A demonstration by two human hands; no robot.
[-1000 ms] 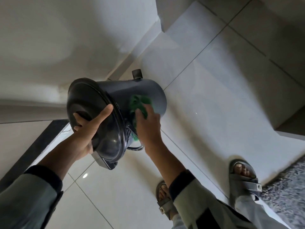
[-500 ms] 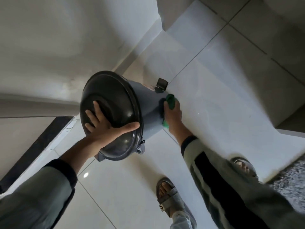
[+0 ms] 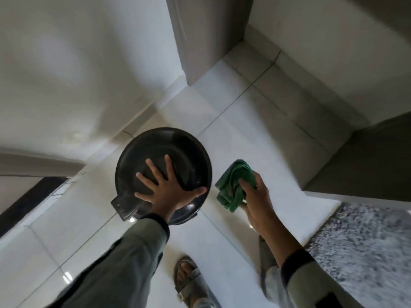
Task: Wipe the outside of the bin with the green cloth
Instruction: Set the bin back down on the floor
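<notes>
**Bin under your left palm, cloth bunched in your right hand**

Your left hand lies flat on the dark round lid of the bin, fingers spread wide and thumb stretched toward the rim on the right; it presses down and grips nothing. The bin stands below you on the pale tiled floor, close to the wall, seen from straight above, so its sides are almost wholly hidden (only the lid and a dark tab at its lower left edge show).

Your right hand is closed around the green cloth, which sits crumpled in your fingers. The cloth is just beside the bin's right edge, apart from it and not touching.

Lower down, your sandal rests on the tiles, and a speckled grey rug lies at the right.
</notes>
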